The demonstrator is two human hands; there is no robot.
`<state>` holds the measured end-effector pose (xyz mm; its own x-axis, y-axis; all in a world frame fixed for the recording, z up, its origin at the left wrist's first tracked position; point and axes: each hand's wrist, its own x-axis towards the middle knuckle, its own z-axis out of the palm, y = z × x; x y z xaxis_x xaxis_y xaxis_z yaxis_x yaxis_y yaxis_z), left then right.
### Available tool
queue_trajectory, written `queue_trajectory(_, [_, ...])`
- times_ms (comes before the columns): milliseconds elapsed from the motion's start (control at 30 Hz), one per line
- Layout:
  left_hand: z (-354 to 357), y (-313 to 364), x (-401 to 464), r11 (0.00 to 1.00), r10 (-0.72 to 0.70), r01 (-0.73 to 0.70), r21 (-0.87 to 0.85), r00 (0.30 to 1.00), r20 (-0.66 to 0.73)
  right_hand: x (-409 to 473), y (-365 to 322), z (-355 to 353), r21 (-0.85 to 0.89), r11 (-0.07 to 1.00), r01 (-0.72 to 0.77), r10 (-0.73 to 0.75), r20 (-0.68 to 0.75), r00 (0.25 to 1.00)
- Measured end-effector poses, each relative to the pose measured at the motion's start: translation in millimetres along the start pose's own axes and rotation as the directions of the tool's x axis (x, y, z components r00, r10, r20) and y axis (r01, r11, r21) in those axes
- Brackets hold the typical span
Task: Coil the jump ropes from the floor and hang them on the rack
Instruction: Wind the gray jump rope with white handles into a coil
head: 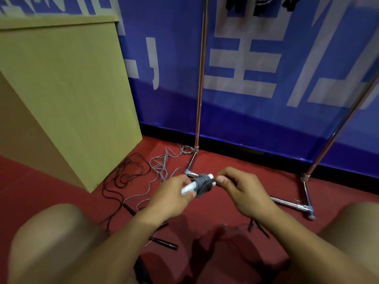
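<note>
My left hand [172, 196] grips the white handles of a jump rope [202, 183], with grey cord wound in a tight bundle around them. My right hand [244, 188] pinches the cord at the bundle's right end. A loose grey rope [162, 167] and a loose black rope [127, 173] lie tangled on the red floor to the left. Black handles [164, 241] lie on the floor under my left forearm. The metal rack [198, 111] stands against the blue wall, and dark coiled ropes [256, 5] hang from its top.
A tan wooden cabinet [67, 95] stands at the left, close to the loose ropes. The rack's base bars and caster [307, 210] run along the floor at the right. My bare knees frame the bottom corners. More black handles [258, 227] lie near my right forearm.
</note>
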<state>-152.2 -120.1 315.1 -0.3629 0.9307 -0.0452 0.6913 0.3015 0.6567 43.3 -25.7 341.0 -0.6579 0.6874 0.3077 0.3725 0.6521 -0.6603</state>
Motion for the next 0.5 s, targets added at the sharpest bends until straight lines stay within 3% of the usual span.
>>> queue_trajectory(67, [2, 1, -4, 0.997, 0.072, -0.067, -0.037, 0.984, 0.161, 1, 3, 1, -0.021, 1.000, -0.009, 0.009, -0.024, 1.000])
queue_trajectory(133, [1, 6, -8, 0.984, 0.151, -0.101, -0.149, 0.914, 0.378, 3, 7, 1, -0.084, 0.996, -0.019, 0.015, -0.055, 0.998])
queue_trajectory(200, [-1, 13, -12, 0.960, 0.213, -0.083, -0.268, 0.835, 0.507, 6, 9, 0, -0.165, 0.985, -0.043, 0.032, -0.067, 0.997])
queue_trajectory(500, [-12, 19, -17, 0.861, 0.346, -0.021, -0.509, 0.756, 0.555, 13, 13, -8, -0.214, 0.965, -0.154, 0.149, -0.040, 0.988])
